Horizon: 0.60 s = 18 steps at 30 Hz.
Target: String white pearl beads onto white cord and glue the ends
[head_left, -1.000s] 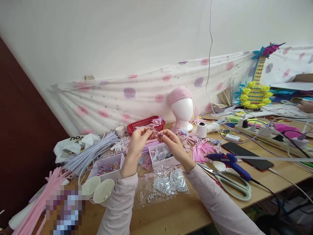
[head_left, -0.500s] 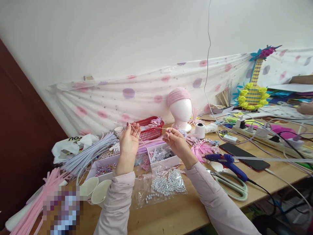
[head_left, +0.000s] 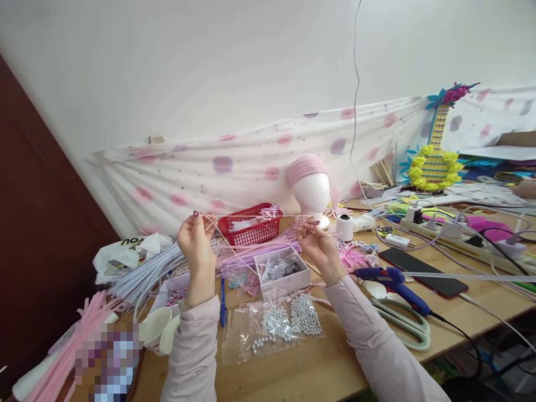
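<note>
A thin white thread [head_left: 255,216] is stretched level between my two raised hands, above the table. My left hand [head_left: 195,237] pinches its left end, with a loose tail hanging down towards the boxes. At the other end, my right hand [head_left: 315,241] pinches the thread in closed fingers. Under the hands stand a white box of small trims [head_left: 281,269], a bag of white pearl beads [head_left: 278,324] and a red basket [head_left: 250,226].
A foam head with a pink band [head_left: 310,187] stands behind. A blue glue gun [head_left: 391,279], green scissors [head_left: 404,322], a phone [head_left: 422,270] and a power strip with cables [head_left: 456,233] lie right. Pipe cleaners [head_left: 146,271] and paper cups [head_left: 159,332] lie left. Another person's hand [head_left: 525,188] shows far right.
My hands have moved apart, the left one going left and up, and the thread between them has been drawn out longer and taut.
</note>
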Each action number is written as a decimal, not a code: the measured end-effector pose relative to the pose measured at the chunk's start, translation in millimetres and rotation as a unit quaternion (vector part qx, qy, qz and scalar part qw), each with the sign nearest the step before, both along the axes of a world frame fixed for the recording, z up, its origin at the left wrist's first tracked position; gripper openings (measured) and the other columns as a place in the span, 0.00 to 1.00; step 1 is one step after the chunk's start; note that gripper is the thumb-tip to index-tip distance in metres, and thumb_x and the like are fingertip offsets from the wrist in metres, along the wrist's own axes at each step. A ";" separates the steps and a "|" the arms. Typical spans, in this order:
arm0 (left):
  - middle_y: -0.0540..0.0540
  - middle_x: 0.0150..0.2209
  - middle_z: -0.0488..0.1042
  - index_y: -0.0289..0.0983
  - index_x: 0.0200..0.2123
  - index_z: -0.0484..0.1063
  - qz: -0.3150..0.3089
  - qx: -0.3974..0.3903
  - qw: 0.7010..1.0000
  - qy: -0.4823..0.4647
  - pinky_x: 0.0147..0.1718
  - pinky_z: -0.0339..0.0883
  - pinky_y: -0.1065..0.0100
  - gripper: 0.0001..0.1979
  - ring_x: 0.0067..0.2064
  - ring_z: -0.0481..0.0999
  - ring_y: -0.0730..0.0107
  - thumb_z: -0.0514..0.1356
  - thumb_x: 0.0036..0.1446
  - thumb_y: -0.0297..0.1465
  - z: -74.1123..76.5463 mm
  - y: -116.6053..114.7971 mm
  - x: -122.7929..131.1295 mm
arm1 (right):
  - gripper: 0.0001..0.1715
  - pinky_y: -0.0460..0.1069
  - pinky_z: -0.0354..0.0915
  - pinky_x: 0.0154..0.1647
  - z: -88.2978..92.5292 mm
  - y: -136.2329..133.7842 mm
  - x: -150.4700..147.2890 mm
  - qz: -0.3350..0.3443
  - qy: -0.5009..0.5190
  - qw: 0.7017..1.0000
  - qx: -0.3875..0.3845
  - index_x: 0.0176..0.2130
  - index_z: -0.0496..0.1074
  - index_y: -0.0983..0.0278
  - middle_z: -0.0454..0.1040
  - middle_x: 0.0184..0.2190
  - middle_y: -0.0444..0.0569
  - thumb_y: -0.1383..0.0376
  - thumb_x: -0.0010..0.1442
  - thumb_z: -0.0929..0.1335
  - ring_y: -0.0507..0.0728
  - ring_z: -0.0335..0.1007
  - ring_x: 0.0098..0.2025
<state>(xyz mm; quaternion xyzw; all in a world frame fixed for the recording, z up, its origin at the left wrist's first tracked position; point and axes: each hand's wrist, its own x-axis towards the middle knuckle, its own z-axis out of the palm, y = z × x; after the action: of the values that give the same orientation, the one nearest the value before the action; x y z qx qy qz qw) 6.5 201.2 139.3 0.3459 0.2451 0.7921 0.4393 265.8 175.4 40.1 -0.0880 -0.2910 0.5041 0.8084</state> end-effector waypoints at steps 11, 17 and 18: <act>0.56 0.23 0.71 0.36 0.28 0.68 0.064 0.034 0.996 0.048 0.26 0.72 0.74 0.17 0.23 0.73 0.77 0.71 0.50 0.39 10.2 -3.3 -22.8 | 0.09 0.52 0.76 0.42 1.2 1.2 17.0 -0.011 0.169 0.985 -0.033 0.48 0.74 0.66 0.77 0.47 0.50 0.65 0.69 0.69 0.56 0.77 0.43; 0.56 0.23 0.68 0.35 0.24 0.66 0.003 0.007 0.996 0.084 0.13 0.53 0.82 0.16 0.16 0.62 0.85 0.69 0.56 0.34 15.0 -12.2 -25.7 | 0.07 0.54 0.76 0.46 1.7 1.8 13.1 -0.023 0.205 0.977 -0.049 0.46 0.75 0.67 0.79 0.48 0.51 0.67 0.70 0.68 0.57 0.78 0.47; 0.55 0.23 0.68 0.35 0.24 0.66 -0.017 -0.001 0.996 0.088 0.11 0.49 0.82 0.16 0.15 0.59 0.86 0.68 0.56 0.33 16.1 -14.8 -25.3 | 0.08 0.55 0.76 0.47 1.6 1.9 14.1 -0.027 0.207 0.977 -0.051 0.47 0.75 0.66 0.78 0.48 0.51 0.66 0.70 0.68 0.57 0.78 0.47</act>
<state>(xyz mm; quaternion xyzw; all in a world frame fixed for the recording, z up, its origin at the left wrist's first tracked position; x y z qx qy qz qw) -18.8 186.5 155.4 0.4184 0.2775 0.7507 0.4295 279.9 177.3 41.6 -0.0309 -0.0889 0.5034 0.8589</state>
